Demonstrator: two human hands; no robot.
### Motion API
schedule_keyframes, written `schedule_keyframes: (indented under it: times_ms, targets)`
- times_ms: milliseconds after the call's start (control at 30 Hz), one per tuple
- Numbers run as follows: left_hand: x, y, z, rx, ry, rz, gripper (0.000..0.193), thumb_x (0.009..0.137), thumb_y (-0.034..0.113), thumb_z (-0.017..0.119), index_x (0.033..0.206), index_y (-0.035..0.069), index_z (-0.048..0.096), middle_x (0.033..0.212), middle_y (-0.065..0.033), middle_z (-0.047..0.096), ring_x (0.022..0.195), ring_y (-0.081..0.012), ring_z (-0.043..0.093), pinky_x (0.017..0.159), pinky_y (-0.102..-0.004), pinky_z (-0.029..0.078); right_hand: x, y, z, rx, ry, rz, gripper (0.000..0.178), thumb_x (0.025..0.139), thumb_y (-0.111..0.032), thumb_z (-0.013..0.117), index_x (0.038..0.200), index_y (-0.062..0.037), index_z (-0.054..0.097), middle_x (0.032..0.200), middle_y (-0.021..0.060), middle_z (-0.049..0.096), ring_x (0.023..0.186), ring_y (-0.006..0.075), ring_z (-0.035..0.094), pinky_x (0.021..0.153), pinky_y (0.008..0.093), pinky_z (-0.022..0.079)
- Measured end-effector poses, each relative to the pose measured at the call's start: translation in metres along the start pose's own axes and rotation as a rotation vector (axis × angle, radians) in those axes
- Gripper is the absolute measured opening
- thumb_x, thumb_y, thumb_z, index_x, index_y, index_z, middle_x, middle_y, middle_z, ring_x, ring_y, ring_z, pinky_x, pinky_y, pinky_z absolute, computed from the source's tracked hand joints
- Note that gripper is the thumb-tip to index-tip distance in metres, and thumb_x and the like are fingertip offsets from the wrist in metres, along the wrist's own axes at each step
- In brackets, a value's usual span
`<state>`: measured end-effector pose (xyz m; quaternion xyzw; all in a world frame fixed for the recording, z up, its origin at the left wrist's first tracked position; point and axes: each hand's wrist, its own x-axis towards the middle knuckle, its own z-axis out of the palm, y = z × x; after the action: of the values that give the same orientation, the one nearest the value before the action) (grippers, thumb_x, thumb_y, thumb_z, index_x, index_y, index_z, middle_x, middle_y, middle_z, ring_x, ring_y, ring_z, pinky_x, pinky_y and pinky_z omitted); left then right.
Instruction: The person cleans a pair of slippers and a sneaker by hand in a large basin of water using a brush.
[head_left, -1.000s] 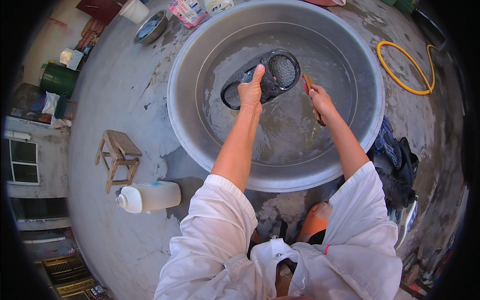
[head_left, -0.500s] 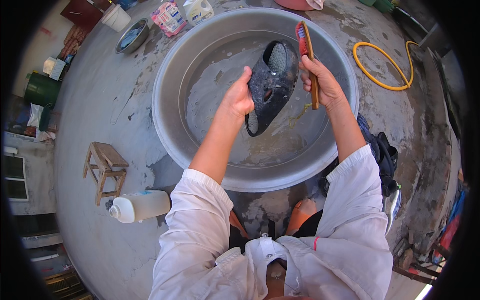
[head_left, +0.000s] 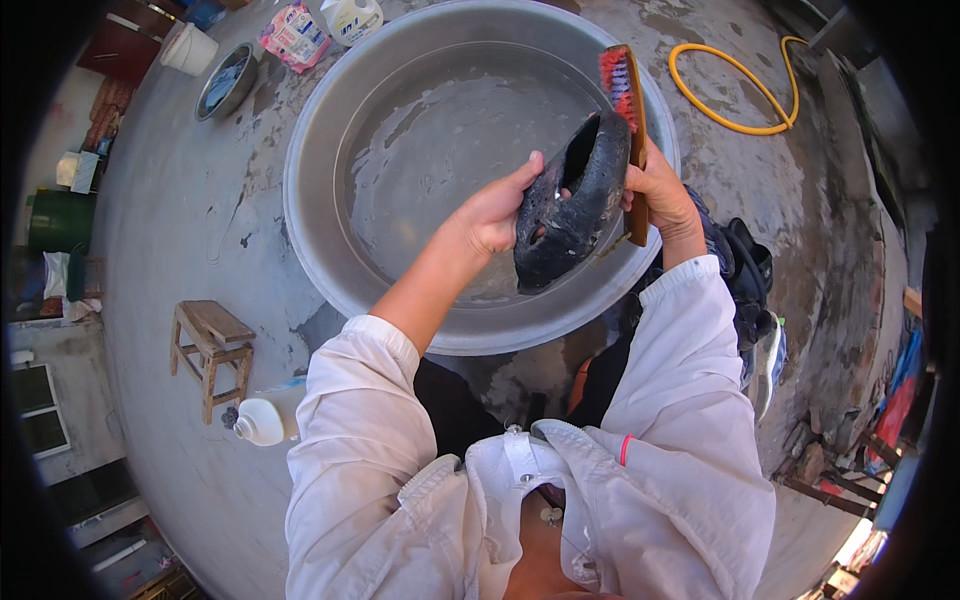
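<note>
A black clog-style shoe [head_left: 582,222], smooth and rubbery-looking, with a rounded body, cut-out holes and pale specks on its surface, is held tilted above the near right part of a wide round basin. The scrubbing brush [head_left: 640,150] has a long, flat, brown wooden handle and tufted bristles, red with a pale purple band.

The left hand [head_left: 492,215] holds the shoe from its left side, thumb up along the edge, the other fingers mostly hidden behind it. The right hand [head_left: 664,197] is closed around the brush handle, just to the right of the shoe, bristle end pointing far; whether the brush touches the shoe is hard to tell from this angle.

The basin [head_left: 318,235] is dull grey metal with a rolled rim, and holds shallow, cloudy water [head_left: 430,150]. Far left, a small metal bowl [head_left: 244,88] contains blue cloth [head_left: 222,86], near a white bucket [head_left: 187,50]. Near left, a whitish plastic jug [head_left: 262,422] lies on its side by a worn wooden stool [head_left: 214,325]. A yellow hose [head_left: 712,122] curves on the concrete at far right.
</note>
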<state>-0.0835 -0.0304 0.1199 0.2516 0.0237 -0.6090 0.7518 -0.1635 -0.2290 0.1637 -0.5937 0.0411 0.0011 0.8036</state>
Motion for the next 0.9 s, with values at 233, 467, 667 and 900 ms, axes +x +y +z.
schedule_keyframes:
  times_ms: [233,467,667,900]
  targets:
    - [0.000,0.005,0.015,0.119,0.264,0.082,0.055,0.090,0.049,0.038,0.117,0.002,0.048,0.105,-0.0139,0.059,0.100,-0.0222,0.056,0.089,-0.0394,0.043,0.012,0.010,0.003,-0.070,0.173,-0.100,0.076,0.056,-0.037,0.082,0.112,-0.0031,0.044,0.076,-0.0008,0.050,0.047,0.0041,0.042,0.039,0.0165,0.034]
    - [0.011,0.006,0.041,0.678,0.364,0.541,0.054,0.083,0.043,0.056,0.118,0.003,0.046,0.107,-0.0067,0.055,0.099,-0.0146,0.051,0.088,-0.0306,0.039,0.033,0.027,0.000,-0.104,0.592,-0.053,0.078,0.059,-0.046,0.078,0.110,0.0004,0.042,0.082,0.0040,0.051,0.052,0.0077,0.047,0.041,0.0188,0.039]
    - [0.030,0.011,0.030,0.421,0.331,0.702,0.053,0.079,0.042,0.063,0.114,0.005,0.050,0.107,-0.0049,0.056,0.103,-0.0158,0.050,0.092,-0.0318,0.037,0.018,0.027,0.026,-0.262,0.540,0.042,0.093,0.055,-0.050,0.079,0.117,0.0013,0.032,0.105,0.0154,0.050,0.081,0.0189,0.056,0.058,0.0267,0.048]
    - [0.039,0.007,0.036,0.223,0.303,0.844,0.053,0.079,0.042,0.063,0.112,0.006,0.041,0.103,-0.0055,0.050,0.099,-0.0177,0.049,0.089,-0.0369,0.041,0.014,0.048,0.027,-0.569,0.328,-0.189,0.115,0.046,-0.045,0.084,0.130,0.0004,0.020,0.120,0.0181,0.046,0.112,0.0288,0.048,0.094,0.0348,0.037]
